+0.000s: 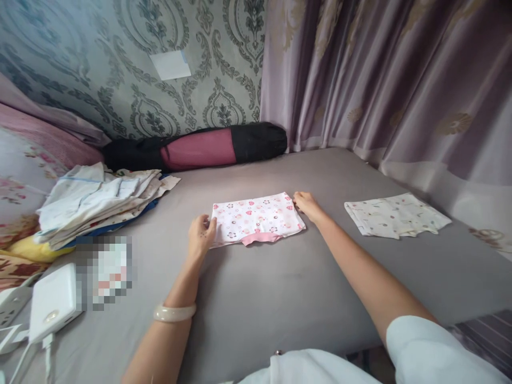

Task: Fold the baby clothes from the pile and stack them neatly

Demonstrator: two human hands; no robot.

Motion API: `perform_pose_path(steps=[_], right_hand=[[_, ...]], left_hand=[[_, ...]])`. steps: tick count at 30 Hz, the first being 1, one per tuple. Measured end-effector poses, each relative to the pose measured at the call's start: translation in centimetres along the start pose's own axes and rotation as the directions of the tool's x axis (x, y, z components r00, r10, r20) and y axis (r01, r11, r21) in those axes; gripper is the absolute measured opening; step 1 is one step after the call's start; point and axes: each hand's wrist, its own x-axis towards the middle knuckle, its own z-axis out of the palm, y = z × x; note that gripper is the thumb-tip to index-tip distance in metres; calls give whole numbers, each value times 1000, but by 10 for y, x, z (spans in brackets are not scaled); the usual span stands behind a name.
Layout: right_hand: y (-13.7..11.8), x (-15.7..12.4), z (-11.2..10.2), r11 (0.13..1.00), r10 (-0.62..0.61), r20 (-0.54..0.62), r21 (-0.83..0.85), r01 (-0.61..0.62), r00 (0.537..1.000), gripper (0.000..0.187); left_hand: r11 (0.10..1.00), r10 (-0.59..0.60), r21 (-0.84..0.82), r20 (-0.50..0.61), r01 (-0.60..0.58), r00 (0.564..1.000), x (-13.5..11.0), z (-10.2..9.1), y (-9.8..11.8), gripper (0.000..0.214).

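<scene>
A folded white children's shirt [256, 215] with pink hearts and flowers lies flat in front of me, its pink neckline toward me. My left hand [202, 234] is closed at its left edge, thumb along the fabric and fingers curled. At the far right corner, my right hand [306, 204] has its fingers pinched together on the edge; the fingertips are partly hidden. Off to the right lies a second folded garment [394, 214], cream with small prints, touched by neither hand.
The grey bed sheet [280, 298] lies under everything. A stack of folded clothes [100, 197] sits at left, near a white charger-like box [54, 301] with cables and a blurred item [111, 272]. A long black-and-maroon bag [200, 148] lies along the wall; curtains [384, 80] hang right.
</scene>
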Motion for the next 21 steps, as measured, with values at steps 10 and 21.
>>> perform_pose_path(steps=[10, 21], right_hand=[[-17, -9, -4, 995, 31, 124, -98, -19, 992, 19], [-24, -19, -10, 913, 169, 200, 336, -230, 965, 15]], left_hand=[[969, -211, -78, 226, 234, 951, 15, -22, 12, 32], [957, -207, -120, 361, 266, 909, 36, -18, -3, 50]])
